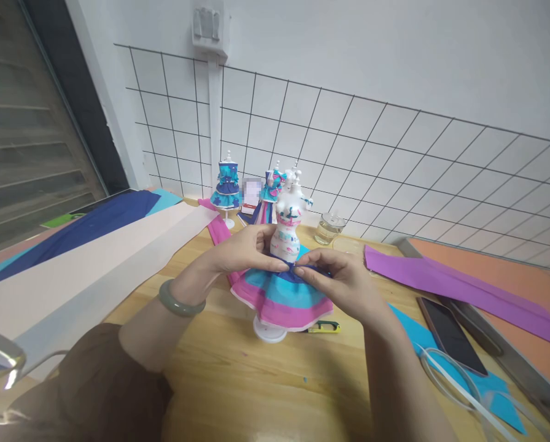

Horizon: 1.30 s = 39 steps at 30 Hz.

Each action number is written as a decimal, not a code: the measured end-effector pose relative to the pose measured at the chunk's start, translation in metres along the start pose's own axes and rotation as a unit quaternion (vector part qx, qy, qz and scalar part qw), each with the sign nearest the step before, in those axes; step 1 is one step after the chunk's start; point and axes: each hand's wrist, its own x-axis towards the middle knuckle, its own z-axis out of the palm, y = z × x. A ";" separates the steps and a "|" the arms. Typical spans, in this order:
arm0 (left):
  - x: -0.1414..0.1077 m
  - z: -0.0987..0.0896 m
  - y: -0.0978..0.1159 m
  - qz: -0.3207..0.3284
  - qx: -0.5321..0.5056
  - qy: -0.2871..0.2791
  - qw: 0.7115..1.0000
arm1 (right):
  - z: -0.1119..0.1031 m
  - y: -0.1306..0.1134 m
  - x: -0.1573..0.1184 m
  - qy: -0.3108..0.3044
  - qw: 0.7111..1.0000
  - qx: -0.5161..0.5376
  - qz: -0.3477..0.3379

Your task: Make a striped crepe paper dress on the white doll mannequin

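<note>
A small white mannequin (287, 224) with pink and teal marks on its torso stands upright on a round white base. Around its waist sits a layered skirt (284, 294) in dark blue, light blue and pink with a pale hem. My left hand (250, 250), below a green bangle, pinches the dark blue waistband from the left with thumb and fingers. From the right, my right hand (333, 276) pinches the same waistband at the front. The fingertips of both hands nearly meet there.
Two dressed mannequins, one in blue (228, 184), stand behind beside a glass of liquid (329, 228). A yellow cutter (325, 327) lies by the base. Pale sheets (95, 276) lie left; purple material (441, 282), a phone (452, 334) and a coiled strip lie right.
</note>
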 end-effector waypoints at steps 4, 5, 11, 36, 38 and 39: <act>0.000 0.000 0.000 0.000 0.010 0.000 1.000 | 0.002 0.001 0.002 0.009 1.000 -0.002 -0.005; 0.000 0.000 0.000 0.001 0.009 0.000 1.000 | 0.002 0.001 0.002 0.012 1.000 0.001 -0.007; 0.001 0.000 -0.002 0.001 0.005 -0.004 1.000 | 0.004 0.000 0.004 0.025 1.000 0.012 -0.007; 0.006 0.015 -0.005 -0.007 -0.015 0.096 0.995 | 0.000 0.012 0.011 0.023 1.000 0.002 0.014; 0.005 0.020 -0.005 0.015 0.020 0.089 0.996 | 0.000 0.015 0.013 0.036 0.999 0.011 0.016; 0.004 0.023 -0.005 0.025 0.047 0.090 0.995 | 0.000 0.015 0.013 0.040 0.999 0.016 0.015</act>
